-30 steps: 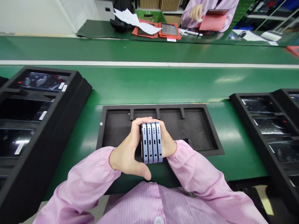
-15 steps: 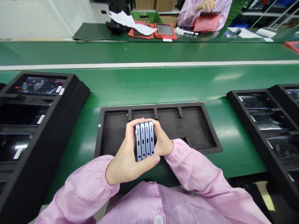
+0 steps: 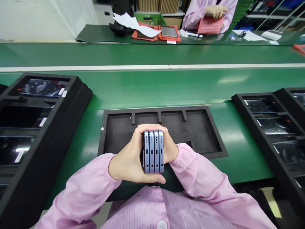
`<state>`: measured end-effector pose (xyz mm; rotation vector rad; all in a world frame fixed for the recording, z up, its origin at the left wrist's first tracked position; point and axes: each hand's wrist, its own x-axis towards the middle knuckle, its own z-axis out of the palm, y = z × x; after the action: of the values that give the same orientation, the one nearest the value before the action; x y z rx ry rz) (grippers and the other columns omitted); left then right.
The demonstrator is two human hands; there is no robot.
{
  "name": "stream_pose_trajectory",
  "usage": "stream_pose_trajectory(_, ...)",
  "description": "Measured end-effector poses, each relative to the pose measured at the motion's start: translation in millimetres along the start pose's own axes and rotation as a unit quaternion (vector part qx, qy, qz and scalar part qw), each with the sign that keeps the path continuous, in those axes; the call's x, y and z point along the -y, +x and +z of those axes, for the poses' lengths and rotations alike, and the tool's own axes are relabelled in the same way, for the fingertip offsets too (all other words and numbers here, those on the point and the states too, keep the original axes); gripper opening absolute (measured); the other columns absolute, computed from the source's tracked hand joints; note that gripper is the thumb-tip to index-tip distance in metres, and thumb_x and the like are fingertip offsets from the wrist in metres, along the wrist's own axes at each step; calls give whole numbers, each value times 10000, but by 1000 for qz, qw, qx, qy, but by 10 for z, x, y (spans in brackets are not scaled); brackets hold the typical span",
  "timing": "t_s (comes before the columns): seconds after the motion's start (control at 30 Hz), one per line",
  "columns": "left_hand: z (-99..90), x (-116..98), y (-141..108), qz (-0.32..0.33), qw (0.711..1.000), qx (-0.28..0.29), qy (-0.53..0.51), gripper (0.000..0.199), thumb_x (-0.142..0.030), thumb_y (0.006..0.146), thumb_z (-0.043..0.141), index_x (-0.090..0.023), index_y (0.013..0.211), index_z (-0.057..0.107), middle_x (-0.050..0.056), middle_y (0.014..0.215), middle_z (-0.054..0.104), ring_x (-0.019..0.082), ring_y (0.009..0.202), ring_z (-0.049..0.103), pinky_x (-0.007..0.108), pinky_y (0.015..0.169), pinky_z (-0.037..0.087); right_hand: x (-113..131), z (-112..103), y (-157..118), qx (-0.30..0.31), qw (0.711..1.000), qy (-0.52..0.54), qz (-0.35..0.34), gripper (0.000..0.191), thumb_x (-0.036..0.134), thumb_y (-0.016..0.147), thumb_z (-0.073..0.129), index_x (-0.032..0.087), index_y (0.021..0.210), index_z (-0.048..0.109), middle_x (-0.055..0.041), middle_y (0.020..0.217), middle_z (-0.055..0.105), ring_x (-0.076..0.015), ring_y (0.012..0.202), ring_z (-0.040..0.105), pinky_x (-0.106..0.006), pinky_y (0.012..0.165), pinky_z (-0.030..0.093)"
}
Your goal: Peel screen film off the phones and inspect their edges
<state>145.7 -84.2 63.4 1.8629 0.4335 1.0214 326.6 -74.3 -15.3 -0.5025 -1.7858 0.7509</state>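
Observation:
Several blue-edged smartphones (image 3: 154, 152) stand on edge, pressed side by side in one stack, their port ends facing me. My left hand (image 3: 131, 157) wraps the stack from the left, fingers over the top and thumb stretched along the bottom. From the right, my right hand (image 3: 169, 144) grips the same stack; part of its fingers is hidden behind the phones. Beneath and beyond the hands lies a black foam tray (image 3: 200, 127) with several slots, no phone showing in them.
Black trays holding phones stand at left (image 3: 82, 95) and right (image 3: 238, 111). A green work surface (image 3: 154, 84) with a white strip runs across. Opposite, a person's hand (image 3: 215, 12) rests above a red bubble-wrap pouch (image 3: 210, 26). Papers and red-framed items lie nearby.
The phone stack has moved slightly right and toward me, and now stands straighter. Both hands moved with it. Across the table, the person's hand shifted, and the dark device above the red pouch no longer shows.

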Motion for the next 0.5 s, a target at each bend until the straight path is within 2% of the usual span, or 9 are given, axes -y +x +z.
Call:
stream_pose_trajectory(0.07, 50, 30, -4, 50, 998, -15, 21, 1043, -463, 615, 983, -293, 1433, 359, 142, 1347, 484, 374, 1297, 546, 593, 1114, 500, 16, -12, 27, 0, 999, -20, -46, 1225, 602, 489, 977, 314, 1482, 321, -107, 1311, 587, -319, 1147, 672, -505, 990, 583)
stream_pose_trajectory(0.13, 100, 62, -25, 72, 996, -26, 34, 1024, -464, 603, 970, -280, 1411, 368, 138, 1301, 500, 371, 1248, 562, 594, 1073, 514, 45, -17, 40, 3, 997, -52, -63, 1191, 621, 507, 954, 310, 1465, 319, -102, 1274, 607, -321, 1102, 688, -511, 949, 596)
stream_pose_trajectory(0.33, 153, 85, -97, 100, 991, -35, 77, 1070, -521, 574, 958, -255, 1422, 361, 135, 1215, 548, 362, 1139, 615, 622, 1060, 481, 130, -11, 15, 16, 995, -84, -49, 988, 604, 626, 855, 322, 1407, 319, -77, 1200, 654, -340, 1074, 707, -555, 971, 585)
stream_pose_trajectory(0.5, 146, 82, -105, 97, 992, -36, 77, 1079, -529, 564, 964, -231, 1420, 378, 148, 1220, 558, 375, 1152, 625, 613, 1051, 493, 143, -21, 33, 14, 995, -87, -55, 938, 610, 672, 831, 306, 1415, 345, -76, 1169, 663, -326, 1050, 707, -544, 965, 585)
